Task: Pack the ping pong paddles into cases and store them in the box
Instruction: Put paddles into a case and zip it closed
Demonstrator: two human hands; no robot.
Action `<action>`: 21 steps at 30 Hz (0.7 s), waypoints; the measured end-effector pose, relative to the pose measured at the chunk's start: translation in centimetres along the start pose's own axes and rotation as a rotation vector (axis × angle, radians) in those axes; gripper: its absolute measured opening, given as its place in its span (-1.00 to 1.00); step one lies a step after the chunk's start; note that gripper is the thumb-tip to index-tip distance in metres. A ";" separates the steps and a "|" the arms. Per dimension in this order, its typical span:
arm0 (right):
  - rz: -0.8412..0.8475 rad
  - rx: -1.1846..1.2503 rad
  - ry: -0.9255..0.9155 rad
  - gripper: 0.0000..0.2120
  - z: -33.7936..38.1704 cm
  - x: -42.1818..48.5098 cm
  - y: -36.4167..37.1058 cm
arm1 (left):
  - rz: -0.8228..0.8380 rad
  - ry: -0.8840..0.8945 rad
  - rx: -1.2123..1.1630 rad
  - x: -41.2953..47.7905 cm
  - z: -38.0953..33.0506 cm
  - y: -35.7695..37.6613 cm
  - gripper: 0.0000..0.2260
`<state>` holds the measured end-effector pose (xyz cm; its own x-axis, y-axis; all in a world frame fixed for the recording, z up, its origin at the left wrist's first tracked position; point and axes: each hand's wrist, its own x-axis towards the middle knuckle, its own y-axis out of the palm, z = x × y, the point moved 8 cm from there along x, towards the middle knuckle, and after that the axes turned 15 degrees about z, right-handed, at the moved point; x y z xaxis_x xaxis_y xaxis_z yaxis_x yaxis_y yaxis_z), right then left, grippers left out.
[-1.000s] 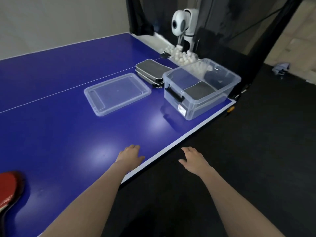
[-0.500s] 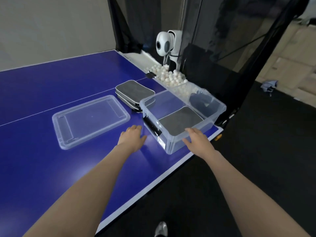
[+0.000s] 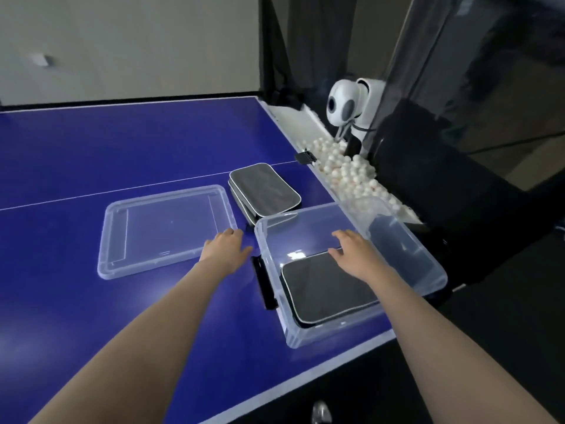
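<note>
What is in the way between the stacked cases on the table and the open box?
Nothing visible. The box is open, its lid lies flat to the left, and the stacked cases sit just behind it.

surface: blue table (image 3: pixel 122 148) | on it: clear lid (image 3: pixel 166 229), stacked grey cases (image 3: pixel 263 191), clear box (image 3: pixel 324 334)

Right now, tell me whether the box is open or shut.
Open. The box is uncovered; its lid lies flat on the table beside it, and a case shows inside.
</note>
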<state>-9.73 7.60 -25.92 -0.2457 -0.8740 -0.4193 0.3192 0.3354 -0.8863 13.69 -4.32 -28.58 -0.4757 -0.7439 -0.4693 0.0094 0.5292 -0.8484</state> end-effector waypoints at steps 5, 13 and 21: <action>0.064 -0.051 -0.089 -0.51 -2.2 7.0 -2.8 | -0.025 -0.110 -0.005 3.4 -0.9 -2.2 -0.58; 0.088 -0.047 -0.225 -0.55 -5.3 15.8 -7.3 | -0.071 -0.246 -0.067 8.1 -3.8 -5.2 -0.54; 0.170 0.097 -0.248 -0.55 -4.6 24.2 -7.1 | -0.031 -0.307 -0.241 14.8 -1.8 -5.5 -0.53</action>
<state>-22.18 -14.30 -30.67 0.0454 -0.8712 -0.4888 0.4258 0.4595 -0.7795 4.99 -17.49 -30.48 -0.1872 -0.8294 -0.5263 -0.2250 0.5577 -0.7989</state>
